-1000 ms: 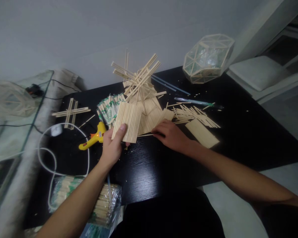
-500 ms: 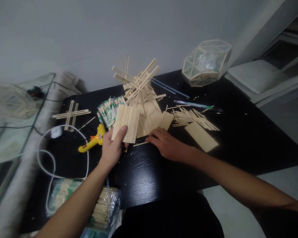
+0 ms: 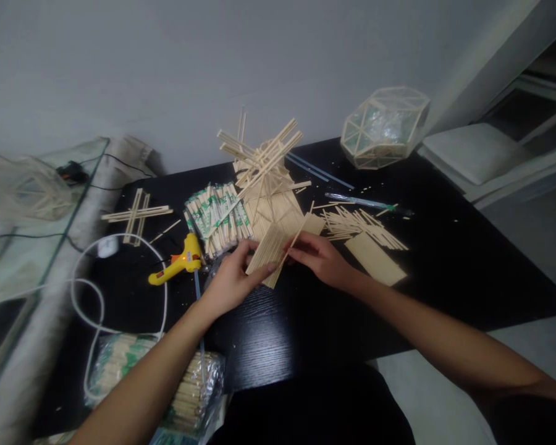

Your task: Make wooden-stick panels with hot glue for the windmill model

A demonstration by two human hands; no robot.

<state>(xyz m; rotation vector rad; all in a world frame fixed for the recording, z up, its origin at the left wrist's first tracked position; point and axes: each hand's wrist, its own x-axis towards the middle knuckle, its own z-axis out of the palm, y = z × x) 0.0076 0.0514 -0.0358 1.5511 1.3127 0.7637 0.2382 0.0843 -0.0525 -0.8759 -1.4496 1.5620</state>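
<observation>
My left hand [image 3: 238,272] is closed on a panel of wooden sticks [image 3: 267,252] laid side by side, its thumb across the near face. Pinched in my right hand [image 3: 317,256] is a single wooden stick [image 3: 296,238], held along the panel's right edge; whether they touch I cannot tell. Behind both hands stands a larger stick structure [image 3: 264,167] with crossed sticks on top. Left of my left hand lies a yellow glue gun [image 3: 180,262] with a clear glue stick in it. Wrapped chopsticks [image 3: 220,213] lie just beyond it.
Loose sticks [image 3: 361,225] and a flat wooden panel [image 3: 375,258] lie right of my hands. A faceted stick frame [image 3: 384,127] stands at the back right. A white cable [image 3: 74,296] loops at left, near packaged chopsticks [image 3: 189,389] and crossed sticks [image 3: 136,215].
My left hand has moved right with the panel, which is now tilted. My right hand has lifted a stick from the table and brought it to the panel's edge.
</observation>
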